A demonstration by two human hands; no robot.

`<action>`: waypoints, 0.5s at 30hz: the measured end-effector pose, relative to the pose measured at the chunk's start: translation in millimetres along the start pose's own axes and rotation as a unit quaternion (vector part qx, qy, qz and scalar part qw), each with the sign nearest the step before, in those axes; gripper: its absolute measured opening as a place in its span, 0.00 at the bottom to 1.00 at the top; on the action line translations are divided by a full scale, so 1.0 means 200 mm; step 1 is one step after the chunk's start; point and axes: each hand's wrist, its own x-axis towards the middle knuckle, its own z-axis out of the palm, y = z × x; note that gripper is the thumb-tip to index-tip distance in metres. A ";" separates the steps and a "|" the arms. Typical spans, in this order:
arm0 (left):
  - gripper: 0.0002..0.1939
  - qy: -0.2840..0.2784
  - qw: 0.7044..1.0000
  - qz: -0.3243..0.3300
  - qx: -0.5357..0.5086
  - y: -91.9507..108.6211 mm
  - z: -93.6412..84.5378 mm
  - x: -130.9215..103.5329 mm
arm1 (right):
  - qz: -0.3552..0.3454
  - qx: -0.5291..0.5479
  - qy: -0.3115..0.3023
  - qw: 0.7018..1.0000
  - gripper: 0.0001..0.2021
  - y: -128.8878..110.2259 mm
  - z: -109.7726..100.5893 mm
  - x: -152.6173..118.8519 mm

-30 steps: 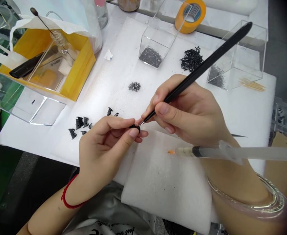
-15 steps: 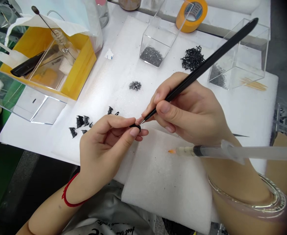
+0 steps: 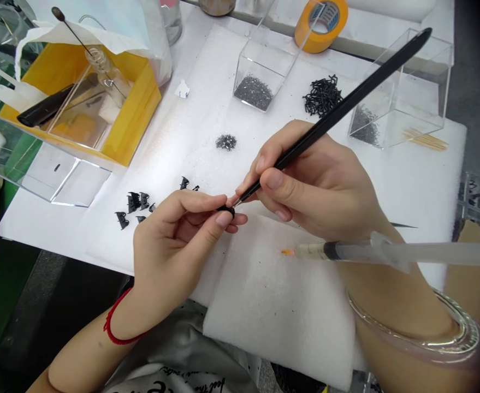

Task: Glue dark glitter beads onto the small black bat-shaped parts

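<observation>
My left hand [image 3: 178, 234] pinches a tiny black piece [image 3: 226, 209] between thumb and fingers, and its shape is mostly hidden. In my right hand [image 3: 313, 180] is a long black pen-like tool [image 3: 346, 103], held like a pen. Its fine metal tip meets the black piece at my left fingertips. Several small black toothed pieces [image 3: 133, 202] lie on the white foam sheet [image 3: 174, 147] left of my left hand. Beyond the hands sits a little pile of shiny dark bits [image 3: 225, 142].
A clear box [image 3: 254, 91] of dark bits and a heap of black bent pieces [image 3: 323, 96] lie farther back, with orange tape [image 3: 320, 26]. Another clear box [image 3: 365, 125] and toothpicks [image 3: 424, 139] are at right. A syringe [image 3: 358, 252] crosses before my right forearm. A yellow box [image 3: 141, 109] stands left.
Almost nothing differs. The black tool has shifted very slightly, its tip still at the small black piece, and my left hand keeps its pinch.
</observation>
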 end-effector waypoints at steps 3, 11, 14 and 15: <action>0.09 -0.003 1.000 0.003 -0.008 0.00 0.00 0.00 | -0.001 0.000 -0.002 1.000 0.04 0.00 0.00 0.00; 0.10 -0.003 0.999 0.032 -0.003 -0.02 0.00 0.01 | -0.024 -0.012 0.018 0.999 0.05 0.02 0.00 0.00; 0.11 -0.005 0.999 0.036 -0.007 -0.02 0.00 0.01 | -0.021 -0.010 0.017 1.000 0.04 0.02 -0.01 0.00; 0.10 -0.007 0.999 0.035 -0.010 -0.02 0.00 0.01 | -0.024 -0.012 0.016 1.000 0.04 0.02 -0.01 0.00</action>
